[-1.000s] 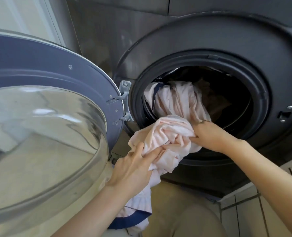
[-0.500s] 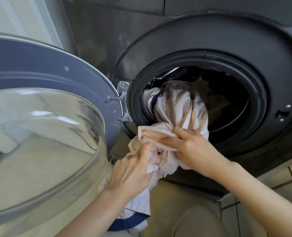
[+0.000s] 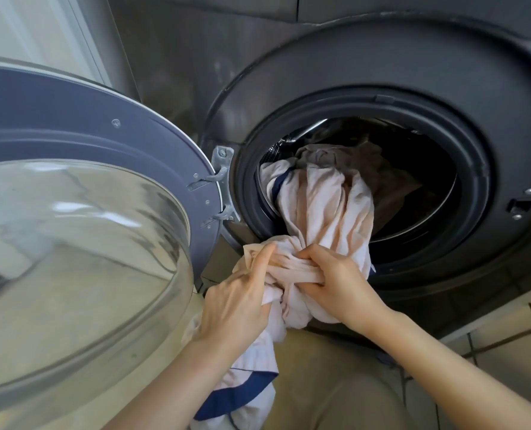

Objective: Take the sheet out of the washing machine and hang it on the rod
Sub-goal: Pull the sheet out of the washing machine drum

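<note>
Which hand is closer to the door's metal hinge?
Left. The left hand grips the sheet just below the hinge; the right hand grips it farther right, under the drum opening.

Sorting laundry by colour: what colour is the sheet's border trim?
Dark navy blue, on the pale pink sheet; clearest in the head view, at the hanging end.

The right hand (image 3: 335,285), which a second ago gripped the pale pink sheet (image 3: 323,212) at the rim of the drum opening, has come down and left, toward the lower middle of the frame, and now clutches a bunched fold beside the left hand (image 3: 239,302). More of the sheet has been drawn out of the drum, stretching in a longer twisted rope down to both hands.
</note>
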`<state>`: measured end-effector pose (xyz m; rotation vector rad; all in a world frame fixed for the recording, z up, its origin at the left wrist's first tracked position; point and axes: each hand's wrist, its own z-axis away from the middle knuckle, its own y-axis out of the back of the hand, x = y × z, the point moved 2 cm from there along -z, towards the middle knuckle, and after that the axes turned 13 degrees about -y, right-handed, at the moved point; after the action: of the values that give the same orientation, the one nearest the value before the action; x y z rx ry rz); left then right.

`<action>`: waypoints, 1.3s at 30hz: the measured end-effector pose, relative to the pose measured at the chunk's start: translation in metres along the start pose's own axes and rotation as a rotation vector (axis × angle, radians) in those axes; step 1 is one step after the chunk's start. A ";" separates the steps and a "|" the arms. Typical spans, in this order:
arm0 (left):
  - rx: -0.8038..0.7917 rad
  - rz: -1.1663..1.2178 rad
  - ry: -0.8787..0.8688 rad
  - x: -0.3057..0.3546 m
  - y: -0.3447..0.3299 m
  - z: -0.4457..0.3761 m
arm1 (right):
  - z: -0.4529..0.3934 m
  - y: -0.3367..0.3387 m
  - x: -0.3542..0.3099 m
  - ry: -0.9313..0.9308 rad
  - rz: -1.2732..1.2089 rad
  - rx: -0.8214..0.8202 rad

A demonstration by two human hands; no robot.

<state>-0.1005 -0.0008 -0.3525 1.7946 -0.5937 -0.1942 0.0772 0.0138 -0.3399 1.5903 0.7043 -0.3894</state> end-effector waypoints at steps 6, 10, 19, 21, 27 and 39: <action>0.101 0.070 0.028 -0.001 -0.004 0.005 | 0.011 -0.002 -0.001 0.198 0.495 0.021; 0.183 0.198 0.017 0.002 0.000 0.005 | 0.007 -0.018 0.006 0.162 0.671 0.069; 0.241 0.262 0.032 0.000 0.006 0.000 | -0.013 -0.026 0.013 0.096 0.548 0.226; 0.236 0.206 -0.016 0.002 0.010 -0.001 | -0.015 -0.018 0.010 0.092 0.484 0.229; 0.095 0.128 -0.169 0.016 0.005 -0.007 | -0.013 0.005 -0.013 0.104 0.211 0.166; 0.182 -0.040 -0.205 0.014 0.002 -0.027 | -0.006 0.008 -0.010 -0.077 -0.126 0.087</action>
<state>-0.0774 0.0145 -0.3397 1.9775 -0.7409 -0.3646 0.0737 0.0179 -0.3271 1.6084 0.7389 -0.5770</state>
